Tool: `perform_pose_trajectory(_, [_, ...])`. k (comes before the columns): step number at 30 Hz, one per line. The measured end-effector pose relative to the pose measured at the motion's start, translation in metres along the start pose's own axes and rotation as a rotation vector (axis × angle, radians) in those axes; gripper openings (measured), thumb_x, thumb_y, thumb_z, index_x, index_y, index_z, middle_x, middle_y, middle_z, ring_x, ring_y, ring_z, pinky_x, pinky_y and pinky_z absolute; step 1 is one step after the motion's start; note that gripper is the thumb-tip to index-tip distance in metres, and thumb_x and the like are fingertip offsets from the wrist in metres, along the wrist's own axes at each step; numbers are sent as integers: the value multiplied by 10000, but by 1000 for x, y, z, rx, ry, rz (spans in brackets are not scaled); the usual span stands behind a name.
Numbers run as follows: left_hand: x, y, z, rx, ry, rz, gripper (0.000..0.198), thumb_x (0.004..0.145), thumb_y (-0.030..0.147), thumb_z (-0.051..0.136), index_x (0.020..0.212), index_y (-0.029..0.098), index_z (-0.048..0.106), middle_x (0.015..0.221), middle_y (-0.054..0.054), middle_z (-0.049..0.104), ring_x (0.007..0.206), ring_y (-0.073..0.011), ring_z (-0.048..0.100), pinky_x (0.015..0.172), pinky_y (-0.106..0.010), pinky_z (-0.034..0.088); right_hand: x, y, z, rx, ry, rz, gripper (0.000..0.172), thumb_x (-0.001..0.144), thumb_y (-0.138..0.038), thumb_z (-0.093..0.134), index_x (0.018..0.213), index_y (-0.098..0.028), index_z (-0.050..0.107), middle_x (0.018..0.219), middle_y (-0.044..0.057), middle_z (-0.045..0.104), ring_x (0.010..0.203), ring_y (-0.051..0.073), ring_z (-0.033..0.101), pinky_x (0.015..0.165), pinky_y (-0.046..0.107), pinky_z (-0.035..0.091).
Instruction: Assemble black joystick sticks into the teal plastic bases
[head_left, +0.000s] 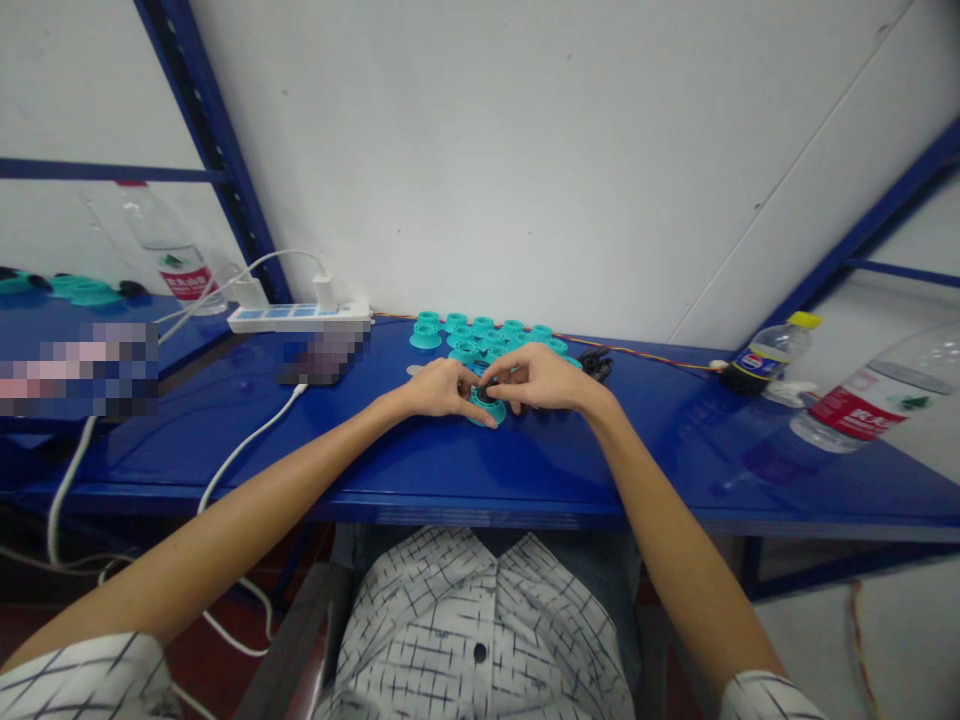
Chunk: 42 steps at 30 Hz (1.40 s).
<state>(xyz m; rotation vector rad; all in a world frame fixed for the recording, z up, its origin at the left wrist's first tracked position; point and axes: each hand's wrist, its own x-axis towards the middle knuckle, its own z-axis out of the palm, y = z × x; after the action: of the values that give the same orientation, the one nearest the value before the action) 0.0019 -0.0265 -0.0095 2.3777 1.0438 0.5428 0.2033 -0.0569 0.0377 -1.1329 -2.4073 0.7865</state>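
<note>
Blue table [675, 430], one, smooth-topped, set against a pale wall; group of teal flared pieces [426, 335], standing close together toward the back, beyond the hands; right hand [544, 375], one, bare, its fingertips drawn narrow and apparently pinching a small dark part; left hand [442, 388], one, bare, thumb and fingers curved around a teal piece; heap of black parts [596, 364], lying just beside the right hand, partly hidden by it; worked teal piece [489, 411], one, at the near side of the group, between both hands, wide edge downward, judged light, fairly stiff with perhaps some give, little prone to breakage, possibly slick on the glossy top, best gripped low around its flared skirt, leaving the mouth free; dark part [486, 395], smallest item, at that mouth, its exact form too small to tell
</note>
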Motion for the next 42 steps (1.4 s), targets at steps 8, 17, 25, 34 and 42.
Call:
perform_pose_trajectory(8, [0, 1, 0, -12, 12, 33, 528, 547, 657, 768, 576, 145, 643, 464, 70, 373, 482, -71, 318, 485, -237, 178, 6, -4, 11, -95, 93, -15, 235, 847, -369, 639, 836, -143, 704, 482, -19, 596, 468, 111, 543, 526, 218, 374])
perform_pose_trajectory(17, [1, 2, 0, 42, 27, -31, 598, 526, 686, 774, 466, 162, 491, 443, 43, 449, 471, -87, 383, 497, -252, 230, 12, -1, 18, -245, 255, -89, 315, 892, -429, 593, 797, -143, 684, 625, 3, 624, 582, 109, 511, 581, 228, 321])
perform_pose_trajectory(25, [2, 0, 0, 66, 21, -15, 610, 531, 705, 759, 480, 156, 498, 456, 47, 444, 471, -79, 371, 503, -255, 214, 13, -4, 20, -218, 243, -66, 166, 869, -273, 591, 870, -138, 688, 604, -16, 590, 582, 109, 509, 590, 225, 321])
perform_pose_trajectory(34, [2, -4, 1, 44, 47, 28, 604, 519, 707, 761, 480, 155, 518, 436, 57, 432, 455, -71, 353, 493, -250, 207, 18, -2, 22, -311, 295, -42, 163, 862, -228, 568, 807, -137, 692, 580, -5, 590, 563, 111, 479, 576, 239, 280])
perform_pose_trajectory(42, [1, -1, 0, 61, 26, 5, 620, 522, 732, 746, 504, 153, 523, 460, 53, 452, 473, -79, 378, 503, -245, 230, 18, 2, 21, -302, 285, -61, 143, 841, -206, 573, 781, -130, 679, 623, 3, 604, 563, 107, 489, 561, 233, 291])
